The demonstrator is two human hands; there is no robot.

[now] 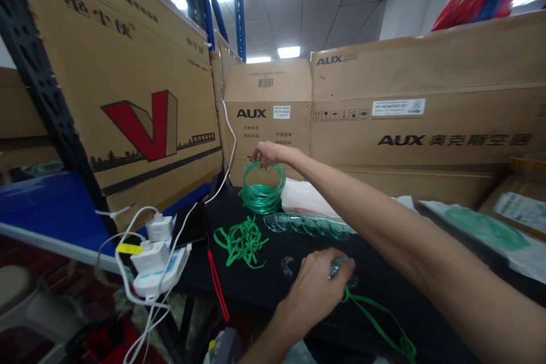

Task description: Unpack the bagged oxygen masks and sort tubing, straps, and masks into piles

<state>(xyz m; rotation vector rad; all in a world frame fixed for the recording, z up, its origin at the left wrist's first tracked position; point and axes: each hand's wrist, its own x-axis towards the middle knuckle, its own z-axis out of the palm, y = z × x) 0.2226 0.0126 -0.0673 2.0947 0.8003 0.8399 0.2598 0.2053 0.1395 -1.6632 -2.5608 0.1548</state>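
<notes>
Coil [260, 202], green, sits far back on the black table [264, 282], directly below the right hand [268, 154]. On my remote feed, that hand's fingers pinch a raised loop at its top; the other turns lie stacked beneath the grip. Left hand [316, 282], nearer the camera, has thumb and fingers closed on a clear piece [336, 267]. I note a green strand [407, 346] trailing beside it, ribbons [242, 243] just in front of the coil.
</notes>
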